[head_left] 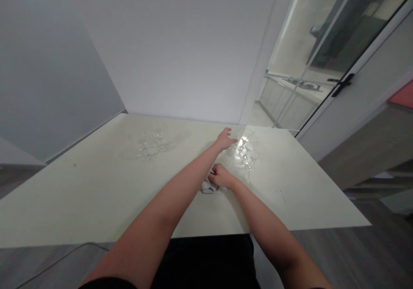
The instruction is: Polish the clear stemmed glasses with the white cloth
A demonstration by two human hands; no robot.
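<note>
My left hand (226,139) is stretched out at the left edge of a group of clear stemmed glasses (244,154). Its thumb and fingers are apart, and I see nothing between them; whether the fingertips touch a glass is unclear. Nearer to me, my right hand (222,176) is closed on a crumpled white-and-grey cloth (209,188), low over the table. My left forearm passes just beside the cloth and covers part of it. The glasses are transparent and blurred by glare, so their outlines are hard to separate.
A second group of clear glasses (151,146) stands on the left half of the pale table (80,194). A white wall (180,56) borders the far edge. At the right is a glass door with a black handle (343,84). A cable (64,256) lies on the floor.
</note>
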